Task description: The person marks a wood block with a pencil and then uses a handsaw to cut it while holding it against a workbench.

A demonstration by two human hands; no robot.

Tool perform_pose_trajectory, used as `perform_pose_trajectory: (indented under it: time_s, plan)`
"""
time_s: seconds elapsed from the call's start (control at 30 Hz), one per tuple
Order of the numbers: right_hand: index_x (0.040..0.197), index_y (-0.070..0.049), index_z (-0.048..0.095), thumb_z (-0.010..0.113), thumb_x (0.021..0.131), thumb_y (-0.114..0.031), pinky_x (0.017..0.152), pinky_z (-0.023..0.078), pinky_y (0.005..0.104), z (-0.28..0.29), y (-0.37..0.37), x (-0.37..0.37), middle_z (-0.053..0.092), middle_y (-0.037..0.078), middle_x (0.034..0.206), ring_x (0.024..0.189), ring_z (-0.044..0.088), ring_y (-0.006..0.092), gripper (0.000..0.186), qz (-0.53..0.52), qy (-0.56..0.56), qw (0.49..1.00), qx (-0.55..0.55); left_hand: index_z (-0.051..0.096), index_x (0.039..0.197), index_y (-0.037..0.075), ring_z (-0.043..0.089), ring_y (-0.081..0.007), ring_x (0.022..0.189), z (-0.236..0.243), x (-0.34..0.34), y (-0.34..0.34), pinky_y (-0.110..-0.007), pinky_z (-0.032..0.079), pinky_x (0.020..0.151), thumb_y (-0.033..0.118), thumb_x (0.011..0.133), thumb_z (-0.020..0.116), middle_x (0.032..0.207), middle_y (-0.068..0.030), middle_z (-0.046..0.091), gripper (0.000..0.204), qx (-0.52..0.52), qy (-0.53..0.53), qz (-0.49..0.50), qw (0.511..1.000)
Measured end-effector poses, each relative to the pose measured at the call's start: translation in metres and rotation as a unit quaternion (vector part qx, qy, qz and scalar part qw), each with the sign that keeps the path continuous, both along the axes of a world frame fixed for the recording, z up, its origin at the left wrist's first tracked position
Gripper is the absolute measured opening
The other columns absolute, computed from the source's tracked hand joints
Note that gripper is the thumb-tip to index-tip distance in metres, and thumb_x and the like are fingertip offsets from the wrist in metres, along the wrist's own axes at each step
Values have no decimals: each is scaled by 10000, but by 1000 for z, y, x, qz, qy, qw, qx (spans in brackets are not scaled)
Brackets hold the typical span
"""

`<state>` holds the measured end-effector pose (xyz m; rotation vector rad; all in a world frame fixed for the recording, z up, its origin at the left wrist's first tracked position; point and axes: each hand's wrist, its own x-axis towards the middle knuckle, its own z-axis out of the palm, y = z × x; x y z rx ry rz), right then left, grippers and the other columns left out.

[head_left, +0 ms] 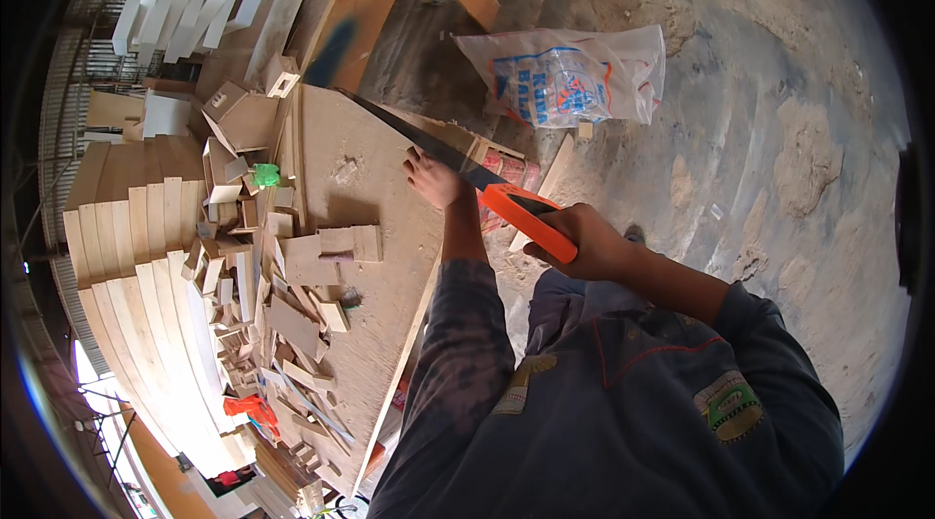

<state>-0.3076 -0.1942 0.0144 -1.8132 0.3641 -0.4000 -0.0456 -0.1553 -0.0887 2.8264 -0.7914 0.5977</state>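
My right hand (579,241) grips the orange handle (516,212) of a handsaw, whose long dark blade (399,125) runs up and left across a dusty board (380,198) on the workbench. My left hand (438,178) rests on that board just under the blade, fingers apart and slightly bent at the tips. Small offcuts (331,251) lie on the board to the left. A red printed bundle (506,168), partly hidden by the saw, is beside the board's right edge.
Stacked planks (136,315), a pile of scraps (292,324) and a small green object (263,175) crowd the left. An upright board (360,3) stands beyond the bench. A clear plastic sack (565,81) and loose strips (541,198) lie on the concrete floor (760,159) at right.
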Motion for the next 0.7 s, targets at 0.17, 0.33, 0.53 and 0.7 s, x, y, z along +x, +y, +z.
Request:
perform_pose_trajectory:
  time_s: [0.17,0.33,0.53,0.7]
  plan:
    - [810,-26,607,712,780,-155,569,452,384,2,1,-1,580,156,639,581,569,336,169,-9,30,999,22,547,1067,51,529,-292,1036,8,-5,1,-421,472,794,100,847,478,1100,-85,555,236,0,0,-16,1000]
    - [923,-90,665,690,809,-271,632,488,394,9,-4,5,643,134,739,685,612,358,216,3,38,999,31,543,1076,52,527,-291,1045,14,-6,1,-421,472,801,104,848,483,1119,-81,547,242,-7,2,-20,1000]
    - [858,-56,648,696,806,-245,618,480,400,4,0,-4,621,145,690,668,612,347,201,7,64,997,41,534,1155,45,521,-292,1056,-6,11,3,-407,465,809,132,875,437,1177,-89,540,309,23,-27,-1,999]
    - [843,-29,635,702,802,-203,586,468,383,12,11,-41,608,152,668,614,598,318,190,-6,38,997,65,544,1168,37,503,-306,1108,-4,13,4,-428,460,836,120,879,441,1254,-97,521,318,6,9,10,1000]
